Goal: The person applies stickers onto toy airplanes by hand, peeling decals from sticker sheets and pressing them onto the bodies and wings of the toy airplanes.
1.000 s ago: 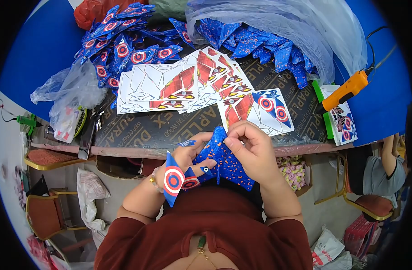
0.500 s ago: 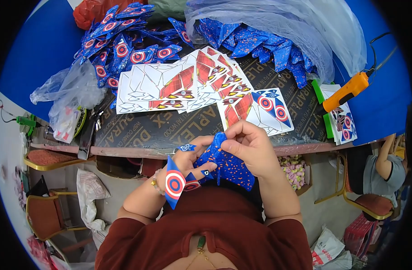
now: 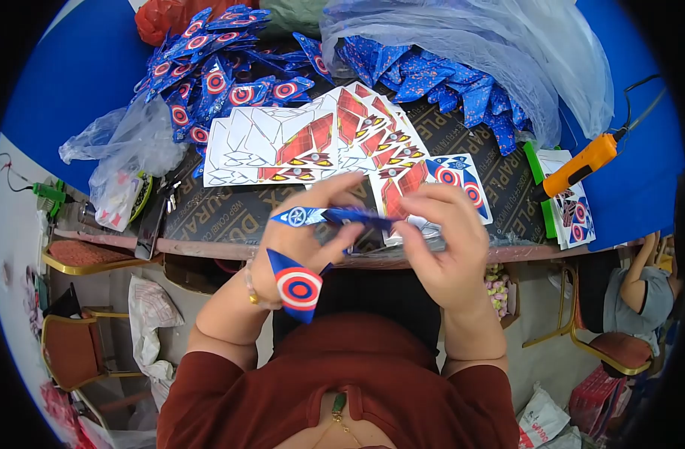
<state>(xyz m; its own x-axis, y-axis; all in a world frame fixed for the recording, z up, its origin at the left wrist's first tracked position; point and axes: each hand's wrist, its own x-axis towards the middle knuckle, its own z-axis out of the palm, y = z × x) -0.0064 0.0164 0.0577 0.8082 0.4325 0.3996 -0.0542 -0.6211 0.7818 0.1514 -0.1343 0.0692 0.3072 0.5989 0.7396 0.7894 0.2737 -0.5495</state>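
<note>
Between my two hands, above the table's front edge, is a blue piece [image 3: 366, 218], turned nearly edge-on and blurred by motion. My left hand [image 3: 301, 236] holds its left end between thumb and fingers. My right hand [image 3: 451, 243] pinches its right end between thumb and fingertips. A sticker with a white star [image 3: 296, 217] clings to the back of my left hand. Lower down, near the wrist, hangs a pointed sticker with a red, white and blue target [image 3: 297, 286]. Just beyond my hands lie printed sticker sheets [image 3: 271, 138] with red and target designs.
Blue pieces with target stickers [image 3: 215, 81] are heaped at the back left. Speckled blue pieces [image 3: 417, 71] lie under clear plastic [image 3: 492, 37] at the back right. An orange-handled tool [image 3: 589, 159] rests by a green holder [image 3: 541, 191]. Another person [image 3: 646, 295] sits at the right.
Both hands have risen toward the sheets and moved apart. The blue speckled piece has turned from its broad face to nearly edge-on. The target sticker moves along with my left hand.
</note>
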